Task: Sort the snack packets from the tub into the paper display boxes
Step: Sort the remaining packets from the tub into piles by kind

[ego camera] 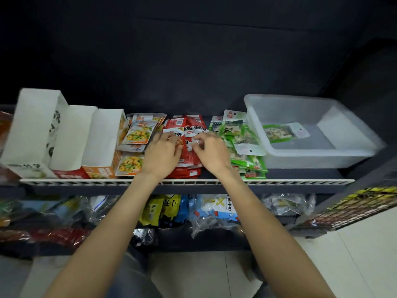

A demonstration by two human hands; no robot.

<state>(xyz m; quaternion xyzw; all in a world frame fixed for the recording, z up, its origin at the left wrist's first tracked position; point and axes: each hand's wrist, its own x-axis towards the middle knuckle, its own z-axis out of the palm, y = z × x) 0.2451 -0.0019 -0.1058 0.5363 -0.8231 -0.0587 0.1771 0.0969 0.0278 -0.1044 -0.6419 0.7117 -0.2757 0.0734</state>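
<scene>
Head view only. Snack packets lie on a dark shelf (pixel 214 104) behind a white slatted front rail (pixel 279 182), sorted by colour into three loose heaps: orange packets (pixel 139 134) showing yellow-green pieces, red packets (pixel 189 125) with white label patches, green packets (pixel 242 138) with panda print.

Left hand (pixel 160 154) and right hand (pixel 211 152) both rest on the red heap. Fingers of both are curled into the red packets, pinching them; exactly which packet each one holds is hard to make out.

Counts: three paper display boxes (pixel 71 136), white, side by side at the left of the shelf, just beside the orange heap; printed fronts in green-white, red, orange. One clear tub (pixel 365 134) at the right, just beside the green heap. One green packet (pixel 279 133) lies in the tub. Packets per heap can't be counted since they overlap.

Hidden or unclear: the middle of the red heap is under the hands. Box insides are not visible from this angle. Left edge of the frame is blurred; something reddish there is cut off. The lower shelf (pixel 268 220) holds bagged goods (pixel 217 208), mostly in shadow, print unreadable. A wire basket (pixel 354 207) at the right is cut off by the frame edge.
</scene>
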